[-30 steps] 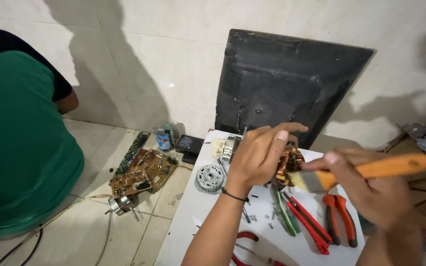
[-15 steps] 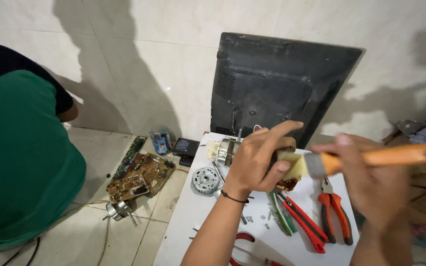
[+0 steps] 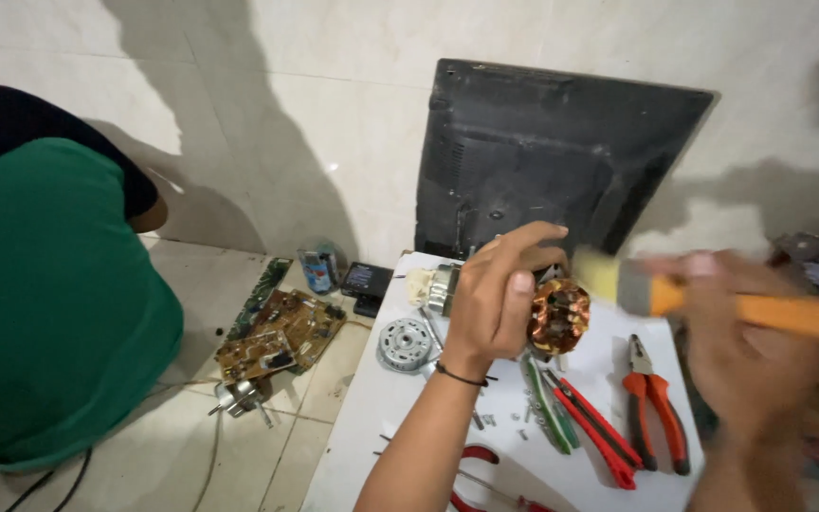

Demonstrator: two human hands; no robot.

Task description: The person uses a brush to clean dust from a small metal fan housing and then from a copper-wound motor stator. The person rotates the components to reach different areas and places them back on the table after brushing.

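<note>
White worktop (image 3: 400,417) by a tiled wall: left hand (image 3: 495,303) grips a copper-wound motor (image 3: 558,318); blurred right hand (image 3: 746,332) clamps a brush (image 3: 713,299) at it, brushing apparently midway.

My left hand (image 3: 497,305): bare; no glove, no ring that I can see
My left wrist: a thin dark band around it
My left forearm: uncovered; no sleeve in view
My right hand (image 3: 749,339): bare; blurred, so finer detail is lost
</note>
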